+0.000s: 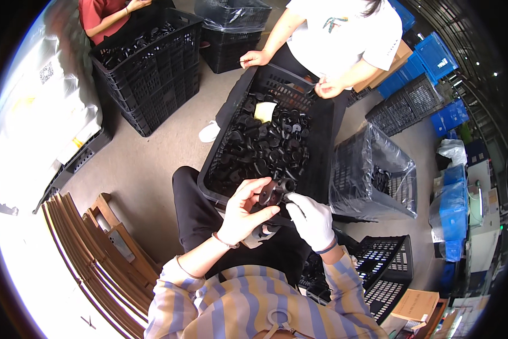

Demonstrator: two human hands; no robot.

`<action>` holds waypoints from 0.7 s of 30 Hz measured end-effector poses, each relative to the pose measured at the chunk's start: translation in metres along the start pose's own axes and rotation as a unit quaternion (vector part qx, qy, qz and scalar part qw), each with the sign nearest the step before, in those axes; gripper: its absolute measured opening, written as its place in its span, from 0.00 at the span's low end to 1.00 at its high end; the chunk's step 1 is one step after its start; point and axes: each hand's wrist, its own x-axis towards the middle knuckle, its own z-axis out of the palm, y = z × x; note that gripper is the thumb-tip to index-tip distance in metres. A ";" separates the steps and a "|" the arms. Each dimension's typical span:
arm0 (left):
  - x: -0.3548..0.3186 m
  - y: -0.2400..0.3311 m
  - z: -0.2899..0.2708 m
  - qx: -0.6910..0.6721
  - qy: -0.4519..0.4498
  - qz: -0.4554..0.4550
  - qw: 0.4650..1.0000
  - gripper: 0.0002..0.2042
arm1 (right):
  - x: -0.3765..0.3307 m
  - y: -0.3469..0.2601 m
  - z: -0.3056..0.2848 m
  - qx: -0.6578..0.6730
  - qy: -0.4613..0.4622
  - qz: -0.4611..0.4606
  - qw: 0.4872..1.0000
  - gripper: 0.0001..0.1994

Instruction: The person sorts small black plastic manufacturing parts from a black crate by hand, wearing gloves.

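My bare left hand (241, 213), with a bracelet at its wrist, grips a black molded part (271, 194) that has a round disc-like face and a short tubular end. My right hand (311, 219) wears a white glove. Its fingers are closed at the part's right side; whether they hold a small tool or a second piece is hidden. Just beyond both hands is a black crate (323, 150) heaped with similar black parts (259, 148). A pale yellow slip (264, 112) lies on the heap.
Across the crate sits a person in a white shirt (344, 34), both hands at its far rim. To the right stands a plastic-lined crate (355, 189). Stacked black crates (158, 90) and a person in red (104, 20) are at upper left. Wooden boards (90, 260) lean at lower left.
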 end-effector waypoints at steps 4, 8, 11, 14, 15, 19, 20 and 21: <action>0.000 -0.001 0.001 -0.003 0.012 -0.004 1.000 0.25 | -0.003 0.002 0.003 0.005 0.003 0.005 1.000 0.09; -0.001 0.000 0.003 0.015 0.012 -0.002 1.000 0.25 | -0.003 0.000 0.004 -0.025 0.016 -0.009 1.000 0.09; -0.003 0.005 0.005 0.008 0.021 -0.022 0.999 0.26 | -0.003 -0.001 0.005 -0.056 0.011 -0.020 0.998 0.09; -0.003 0.007 0.005 0.005 0.029 -0.027 0.999 0.26 | -0.002 -0.008 0.004 -0.129 0.012 -0.025 0.991 0.10; -0.003 0.007 0.005 0.010 0.030 -0.026 0.999 0.25 | -0.002 -0.009 0.003 -0.142 0.007 -0.021 0.990 0.10; -0.003 0.010 0.004 0.034 0.035 -0.020 0.999 0.25 | 0.001 -0.017 -0.002 -0.168 -0.027 -0.009 0.985 0.10; -0.003 0.010 0.003 0.036 0.032 -0.023 0.999 0.25 | 0.002 -0.018 -0.004 -0.169 -0.027 -0.009 0.985 0.10; -0.003 0.011 0.002 0.038 0.030 -0.025 0.999 0.26 | 0.003 -0.017 -0.006 -0.133 -0.042 -0.003 0.990 0.10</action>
